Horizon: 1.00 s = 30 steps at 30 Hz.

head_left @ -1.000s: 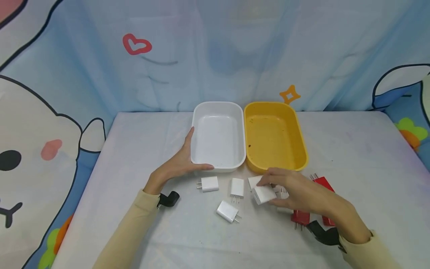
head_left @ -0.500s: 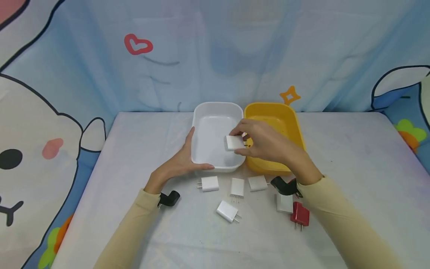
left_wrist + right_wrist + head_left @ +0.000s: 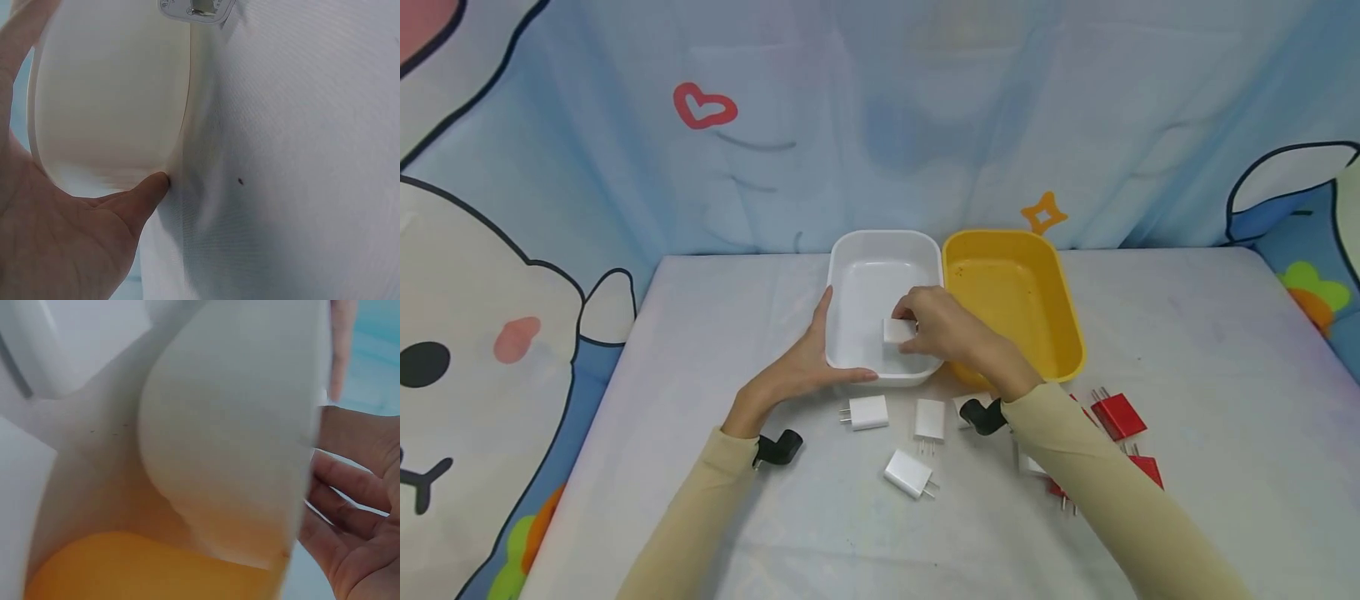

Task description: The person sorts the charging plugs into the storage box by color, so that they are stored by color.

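My left hand rests against the near left corner of a white plastic tray, thumb straight along its front and fingers along its side. In the left wrist view the thumb touches the tray wall. My right hand pinches a white plug-in charger inside the white tray, over its lower right part. Whether the charger touches the tray floor I cannot tell. In the right wrist view, the tray wall hides the fingertips and the held charger from sight; the right hand shows beside it.
A yellow tray stands right of the white one. Below the trays lie several white chargers, among them one at left and one nearer. Red chargers lie at right, partly covered by my right sleeve. A printed curtain hangs behind.
My right hand has carried a white charger from the group below the yellow tray, up and left over the trays, then down into the white tray. The left hand stays put.
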### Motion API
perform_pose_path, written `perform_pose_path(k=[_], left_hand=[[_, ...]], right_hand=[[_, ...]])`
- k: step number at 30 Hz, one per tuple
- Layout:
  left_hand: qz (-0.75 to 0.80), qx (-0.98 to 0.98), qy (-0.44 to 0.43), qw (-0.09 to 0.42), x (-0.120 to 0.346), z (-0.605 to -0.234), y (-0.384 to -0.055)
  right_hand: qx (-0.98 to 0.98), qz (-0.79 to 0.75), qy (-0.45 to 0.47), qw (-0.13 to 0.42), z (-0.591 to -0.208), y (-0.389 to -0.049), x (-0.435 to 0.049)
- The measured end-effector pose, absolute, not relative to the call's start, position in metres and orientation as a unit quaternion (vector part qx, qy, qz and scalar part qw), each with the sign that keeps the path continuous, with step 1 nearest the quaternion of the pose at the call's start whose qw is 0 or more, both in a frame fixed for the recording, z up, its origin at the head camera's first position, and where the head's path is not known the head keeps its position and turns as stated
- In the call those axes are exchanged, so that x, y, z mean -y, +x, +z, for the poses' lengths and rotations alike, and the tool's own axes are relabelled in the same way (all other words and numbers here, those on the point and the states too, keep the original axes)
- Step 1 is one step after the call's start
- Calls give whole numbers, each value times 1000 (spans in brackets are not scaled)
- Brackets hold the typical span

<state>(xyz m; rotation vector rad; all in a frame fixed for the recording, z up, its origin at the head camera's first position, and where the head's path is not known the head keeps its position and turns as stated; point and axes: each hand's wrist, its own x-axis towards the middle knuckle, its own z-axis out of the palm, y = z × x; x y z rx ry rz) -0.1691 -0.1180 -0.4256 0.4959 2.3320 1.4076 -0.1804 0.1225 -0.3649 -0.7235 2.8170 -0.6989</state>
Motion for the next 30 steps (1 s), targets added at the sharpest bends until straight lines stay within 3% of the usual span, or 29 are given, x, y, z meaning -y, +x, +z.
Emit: perform_pose_path(k=[30], left_hand=[[502, -827, 169, 187, 119, -428, -169]], right_hand=[[-953, -127, -259, 92, -379, -172, -110]])
